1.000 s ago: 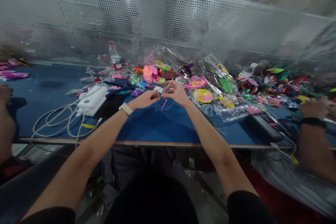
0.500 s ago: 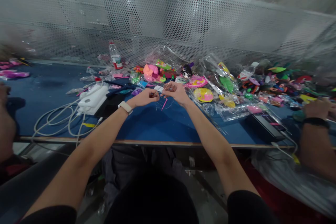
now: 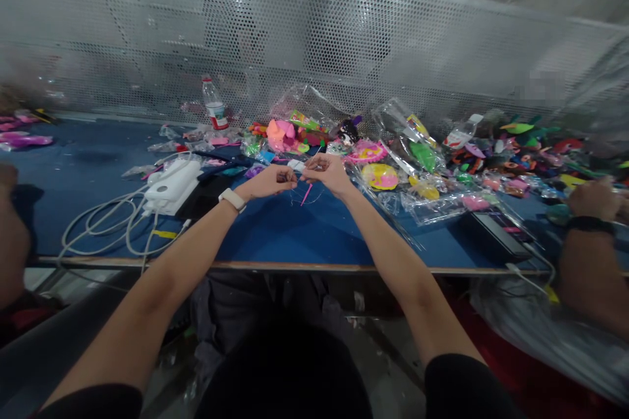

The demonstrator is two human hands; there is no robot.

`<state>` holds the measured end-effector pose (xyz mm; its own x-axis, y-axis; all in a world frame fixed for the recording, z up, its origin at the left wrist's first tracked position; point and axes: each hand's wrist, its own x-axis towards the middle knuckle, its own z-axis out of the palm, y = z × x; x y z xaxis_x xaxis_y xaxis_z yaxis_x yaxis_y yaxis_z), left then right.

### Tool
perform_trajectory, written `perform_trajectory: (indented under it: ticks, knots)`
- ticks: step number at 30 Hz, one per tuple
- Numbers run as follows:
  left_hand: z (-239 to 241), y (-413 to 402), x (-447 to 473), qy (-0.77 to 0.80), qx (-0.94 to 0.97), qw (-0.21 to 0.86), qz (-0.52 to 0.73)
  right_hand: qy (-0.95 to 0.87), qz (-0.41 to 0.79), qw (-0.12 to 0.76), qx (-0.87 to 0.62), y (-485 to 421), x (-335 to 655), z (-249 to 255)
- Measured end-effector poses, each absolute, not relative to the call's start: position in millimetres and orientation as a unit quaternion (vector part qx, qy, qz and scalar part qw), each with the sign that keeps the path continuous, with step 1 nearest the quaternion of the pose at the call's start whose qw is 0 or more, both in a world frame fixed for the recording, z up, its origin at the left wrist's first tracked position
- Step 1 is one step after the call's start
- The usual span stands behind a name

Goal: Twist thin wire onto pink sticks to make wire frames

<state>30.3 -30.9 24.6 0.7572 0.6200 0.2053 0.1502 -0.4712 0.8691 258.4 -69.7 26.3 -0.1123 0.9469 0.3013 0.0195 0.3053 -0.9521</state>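
Over the blue table (image 3: 289,242), my left hand (image 3: 272,182) and my right hand (image 3: 330,173) work fingertip to fingertip, both closed in a pinch. A thin pale thread (image 3: 318,198) loops down beneath them and seems to run between the two pinches. Just under the fingers hangs a narrow pink strip (image 3: 306,194); the fingers hide how it is attached. Behind the fingertips lies a small white piece (image 3: 295,165). My left wrist wears a pale band (image 3: 232,200).
Left are a white power strip (image 3: 171,186) with coiled cables and a bottle (image 3: 215,103). Colourful craft pieces and clear bags (image 3: 432,206) spread behind and right, near a dark box-like device (image 3: 506,236). Other people's arms (image 3: 590,236) flank me. A perforated metal screen (image 3: 295,26) stands behind.
Both hands stay pinched close together, with only slight finger movement. The view has shifted a little. The pink strip still hangs beneath the fingers.
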Motion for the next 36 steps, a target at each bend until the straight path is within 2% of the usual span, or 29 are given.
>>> perform_trajectory:
  ticks: [14,21,26,32,36]
  knots:
    - [20,-26,30,0.243,0.845,0.414,0.237,-0.556,0.495,0.52,-0.419,-65,260,22]
    - [22,-26,33,0.306,0.799,0.334,0.397,-0.508,0.509,0.583,-0.377,-62,252,16]
    - [21,-31,41,0.305,0.744,0.389,0.449,-0.548,0.465,0.575,-0.392,-64,234,7]
    - [24,-36,42,0.261,0.69,0.507,0.445,-0.576,0.406,0.595,-0.387,-71,229,12]
    - [25,-36,40,0.259,0.675,0.537,0.433,-0.586,0.396,0.588,-0.392,-73,230,15]
